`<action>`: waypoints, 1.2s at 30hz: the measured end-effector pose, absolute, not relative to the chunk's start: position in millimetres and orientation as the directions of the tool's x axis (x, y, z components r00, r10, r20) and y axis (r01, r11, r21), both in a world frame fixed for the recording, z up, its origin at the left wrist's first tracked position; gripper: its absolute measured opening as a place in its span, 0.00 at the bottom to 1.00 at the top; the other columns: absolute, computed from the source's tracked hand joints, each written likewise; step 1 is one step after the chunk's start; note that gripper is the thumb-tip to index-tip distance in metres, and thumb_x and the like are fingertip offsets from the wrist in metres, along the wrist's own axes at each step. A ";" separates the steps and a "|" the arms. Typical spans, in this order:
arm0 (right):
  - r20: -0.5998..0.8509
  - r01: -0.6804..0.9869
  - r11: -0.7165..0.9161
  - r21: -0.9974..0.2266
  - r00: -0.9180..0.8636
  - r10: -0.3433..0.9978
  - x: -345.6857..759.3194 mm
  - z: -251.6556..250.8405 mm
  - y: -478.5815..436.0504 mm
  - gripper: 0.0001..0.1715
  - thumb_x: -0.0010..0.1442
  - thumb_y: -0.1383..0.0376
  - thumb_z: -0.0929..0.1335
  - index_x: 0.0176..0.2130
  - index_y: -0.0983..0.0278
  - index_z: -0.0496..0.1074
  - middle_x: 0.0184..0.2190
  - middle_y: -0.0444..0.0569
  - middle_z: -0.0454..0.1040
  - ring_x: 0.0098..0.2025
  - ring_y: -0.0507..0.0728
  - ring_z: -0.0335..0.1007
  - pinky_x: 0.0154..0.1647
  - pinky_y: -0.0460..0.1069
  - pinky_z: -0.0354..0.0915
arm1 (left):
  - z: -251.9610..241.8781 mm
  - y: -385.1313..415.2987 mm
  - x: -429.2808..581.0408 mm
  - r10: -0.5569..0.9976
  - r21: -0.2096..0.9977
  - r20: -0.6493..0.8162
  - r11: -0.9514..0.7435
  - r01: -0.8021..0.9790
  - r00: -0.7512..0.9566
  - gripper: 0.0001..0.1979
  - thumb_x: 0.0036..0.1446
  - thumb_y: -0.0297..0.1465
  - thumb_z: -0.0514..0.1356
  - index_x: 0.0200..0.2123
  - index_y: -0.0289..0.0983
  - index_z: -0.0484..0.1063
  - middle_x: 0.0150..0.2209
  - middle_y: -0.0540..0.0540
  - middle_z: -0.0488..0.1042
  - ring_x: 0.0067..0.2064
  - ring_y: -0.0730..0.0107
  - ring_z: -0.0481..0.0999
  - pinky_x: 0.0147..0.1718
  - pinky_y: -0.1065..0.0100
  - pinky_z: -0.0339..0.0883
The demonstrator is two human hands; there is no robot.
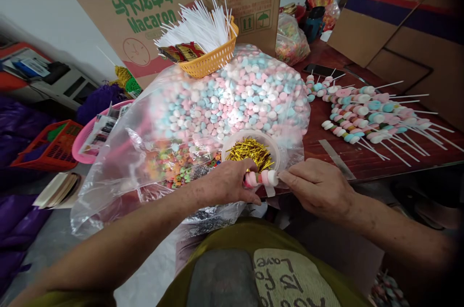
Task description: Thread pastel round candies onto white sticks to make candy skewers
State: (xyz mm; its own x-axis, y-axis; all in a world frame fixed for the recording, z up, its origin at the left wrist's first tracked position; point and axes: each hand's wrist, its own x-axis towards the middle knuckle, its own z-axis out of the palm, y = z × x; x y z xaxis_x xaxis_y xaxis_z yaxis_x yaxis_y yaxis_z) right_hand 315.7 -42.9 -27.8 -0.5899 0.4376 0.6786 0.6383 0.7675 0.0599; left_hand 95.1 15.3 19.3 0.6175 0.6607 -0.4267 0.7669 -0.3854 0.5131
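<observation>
A marshmallow skewer (264, 178) with pink and white pieces lies between my two hands, near the table's front edge. My left hand (230, 182) is closed around its left end, where a glint of gold shows by the fingers. At the other end, my right hand (319, 186) pinches close to the white marshmallow; the stick itself is mostly hidden in the fingers. Just behind the left hand stands a round tub (276, 148) of gold twist ties (250, 151). Beyond it spreads a big clear bag of pink, blue and white marshmallows (232, 99).
Finished-looking skewers (373, 113) lie piled on the red table (322, 152) at right. A yellow basket (213, 59) of white sticks (203, 26) rests on the bag. Colourful ring candies (177, 164) sit at its front left. Cardboard boxes (119, 21) stand behind; a phone (322, 70) lies at back right.
</observation>
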 end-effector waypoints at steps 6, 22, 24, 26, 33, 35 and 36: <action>0.648 0.644 0.760 0.082 -0.614 0.450 326.3 -25.2 -48.5 0.08 0.60 0.73 0.61 0.37 0.65 0.68 0.23 0.45 0.71 0.26 0.53 0.63 0.27 0.49 0.54 | 22.1 23.1 73.7 0.602 0.639 -0.433 -0.321 0.699 0.671 0.17 0.48 0.43 0.65 0.37 0.37 0.73 0.27 0.52 0.72 0.28 0.73 0.68 0.26 0.73 0.57; 0.604 0.595 0.799 0.090 -0.670 0.431 333.2 -1.7 -37.9 0.08 0.63 0.72 0.60 0.38 0.65 0.68 0.28 0.49 0.72 0.28 0.53 0.63 0.29 0.49 0.56 | 10.8 18.8 70.9 0.681 0.597 -0.216 -0.475 0.646 0.700 0.17 0.48 0.45 0.65 0.29 0.36 0.77 0.24 0.51 0.74 0.26 0.76 0.68 0.25 0.74 0.58; 0.565 0.566 0.802 0.192 -0.732 0.381 337.8 6.8 -35.5 0.09 0.64 0.71 0.59 0.39 0.65 0.67 0.28 0.48 0.72 0.28 0.53 0.62 0.30 0.50 0.56 | 13.4 19.2 70.6 0.624 0.750 -0.280 -0.332 0.572 0.730 0.16 0.46 0.44 0.67 0.27 0.35 0.76 0.22 0.53 0.72 0.24 0.78 0.67 0.25 0.76 0.59; 0.522 0.540 0.799 0.265 -0.777 0.352 341.8 12.4 -35.5 0.08 0.64 0.72 0.60 0.41 0.65 0.66 0.29 0.47 0.72 0.29 0.53 0.62 0.31 0.51 0.56 | 15.6 19.1 69.5 0.572 0.830 -0.367 -0.154 0.536 0.734 0.17 0.44 0.43 0.68 0.27 0.34 0.75 0.20 0.53 0.70 0.22 0.79 0.66 0.22 0.76 0.59; 0.471 0.471 0.804 0.363 -0.837 0.278 340.5 18.8 -40.5 0.08 0.63 0.71 0.61 0.40 0.65 0.68 0.30 0.48 0.69 0.31 0.54 0.60 0.31 0.53 0.55 | 19.2 20.2 73.3 0.468 0.783 -0.592 0.140 0.606 0.657 0.20 0.37 0.44 0.71 0.25 0.35 0.71 0.17 0.54 0.67 0.18 0.76 0.65 0.17 0.73 0.60; 0.470 0.470 0.813 0.343 -0.835 0.285 340.4 23.0 -37.5 0.08 0.63 0.71 0.61 0.40 0.64 0.68 0.29 0.47 0.68 0.31 0.54 0.60 0.31 0.52 0.55 | 21.5 20.4 78.5 0.419 0.763 -0.609 0.076 0.642 0.674 0.19 0.37 0.43 0.71 0.24 0.35 0.70 0.17 0.54 0.66 0.19 0.77 0.65 0.18 0.74 0.60; 0.477 0.476 0.816 0.328 -0.829 0.292 340.9 25.3 -35.2 0.08 0.63 0.70 0.61 0.40 0.64 0.68 0.29 0.46 0.68 0.30 0.53 0.59 0.31 0.52 0.55 | 22.9 20.3 81.4 0.395 0.754 -0.612 0.032 0.656 0.685 0.19 0.37 0.42 0.71 0.23 0.35 0.69 0.17 0.55 0.66 0.19 0.78 0.64 0.18 0.75 0.60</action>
